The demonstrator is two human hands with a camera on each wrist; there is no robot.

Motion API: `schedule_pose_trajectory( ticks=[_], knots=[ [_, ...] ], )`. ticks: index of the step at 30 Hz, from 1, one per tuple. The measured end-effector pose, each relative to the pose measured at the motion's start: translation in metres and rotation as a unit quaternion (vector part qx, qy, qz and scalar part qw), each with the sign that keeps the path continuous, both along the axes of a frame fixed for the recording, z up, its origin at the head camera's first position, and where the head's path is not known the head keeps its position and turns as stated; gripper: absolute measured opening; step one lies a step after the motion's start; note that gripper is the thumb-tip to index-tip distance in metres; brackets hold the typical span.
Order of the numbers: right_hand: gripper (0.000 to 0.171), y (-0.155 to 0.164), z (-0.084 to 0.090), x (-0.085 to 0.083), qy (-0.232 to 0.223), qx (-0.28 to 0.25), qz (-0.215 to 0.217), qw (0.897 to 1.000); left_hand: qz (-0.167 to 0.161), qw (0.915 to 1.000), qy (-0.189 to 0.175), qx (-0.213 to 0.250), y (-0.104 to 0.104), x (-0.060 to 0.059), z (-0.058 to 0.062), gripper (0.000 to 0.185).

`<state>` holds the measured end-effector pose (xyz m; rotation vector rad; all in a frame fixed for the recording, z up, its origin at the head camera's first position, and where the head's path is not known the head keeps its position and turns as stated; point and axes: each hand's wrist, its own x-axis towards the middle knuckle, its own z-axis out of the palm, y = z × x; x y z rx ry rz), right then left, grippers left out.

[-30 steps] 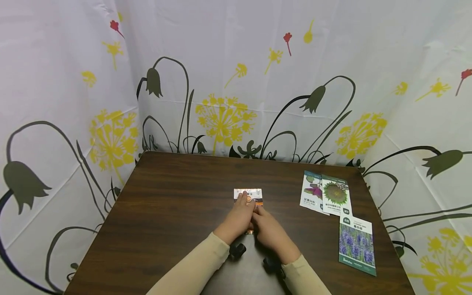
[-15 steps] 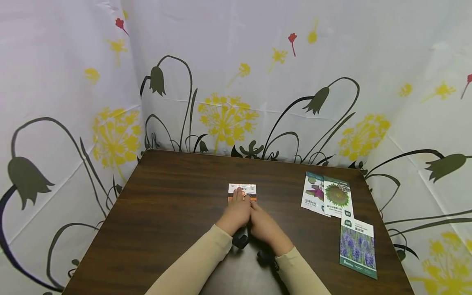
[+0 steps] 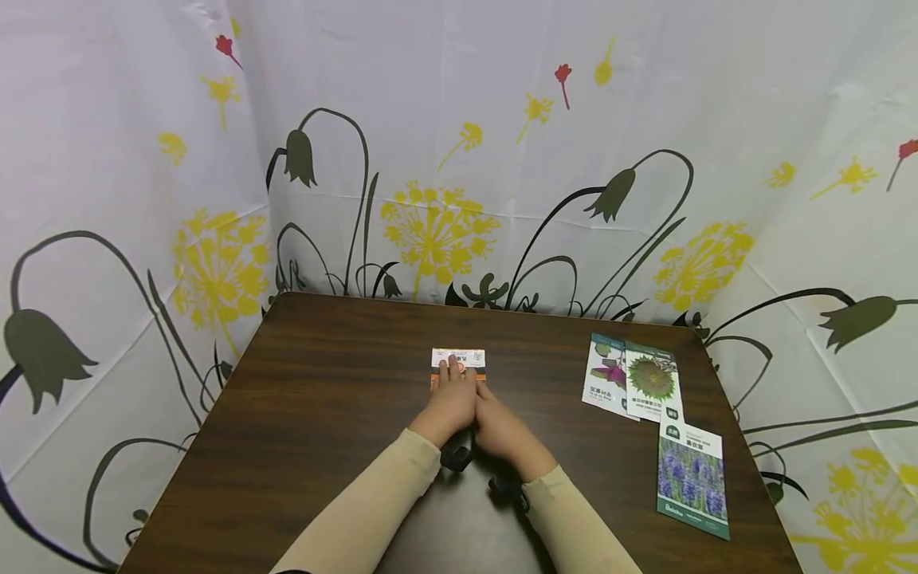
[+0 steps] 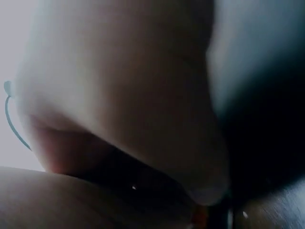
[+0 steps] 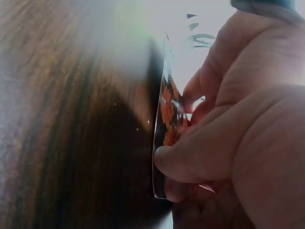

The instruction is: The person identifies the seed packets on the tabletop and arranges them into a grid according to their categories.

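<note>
A seed packet [image 3: 469,354] with a white top and an orange-and-black band lies under both hands near the table's middle. My left hand [image 3: 446,408] rests over it with straight fingers on its printed face. My right hand [image 3: 506,428] meets the left from the right side. In the right wrist view, the packet [image 5: 167,112] shows orange flowers; my right thumb and a finger hold its near edge. Most of the packet is hidden by the hands. The left wrist view is dark and blurred, mostly filled by skin.
On the right of the brown table [image 3: 323,383] lie a sunflower packet [image 3: 653,379], a pink-flower packet [image 3: 606,379] partly beneath it, and a purple-flower packet [image 3: 692,478]. A flower-printed curtain [image 3: 445,96] surrounds the table.
Both hands and the packet beneath them have slid left and a little farther back on the table. The packets on the right have stayed put.
</note>
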<state>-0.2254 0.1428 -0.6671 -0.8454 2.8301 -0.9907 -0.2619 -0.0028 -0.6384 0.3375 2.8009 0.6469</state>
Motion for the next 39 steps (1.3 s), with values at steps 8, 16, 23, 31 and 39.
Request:
schedule_pose_trajectory(
  ticks=[8,16,23,31,39],
  knots=[
    [0.099,-0.009,-0.007,-0.011,-0.022,0.017,-0.003,1.0,0.015,0.9991,0.004,0.04,-0.009,0.01,0.033,0.046],
    [0.087,-0.025,0.003,-0.026,-0.014,0.005,0.007,1.0,-0.002,0.9999,-0.009,0.013,-0.024,-0.004,0.044,0.049],
    [0.087,-0.04,-0.013,-0.05,0.001,0.048,-0.011,0.999,0.008,0.999,-0.033,0.03,-0.033,-0.016,0.044,0.052],
    [0.083,-0.049,-0.01,-0.063,-0.011,0.066,-0.018,0.998,0.015,0.9985,-0.045,0.026,-0.041,-0.029,0.04,0.065],
    [0.087,-0.056,-0.007,-0.07,-0.027,0.065,-0.021,0.997,0.004,0.9973,-0.05,0.053,-0.052,-0.042,0.036,0.068]
  ],
)
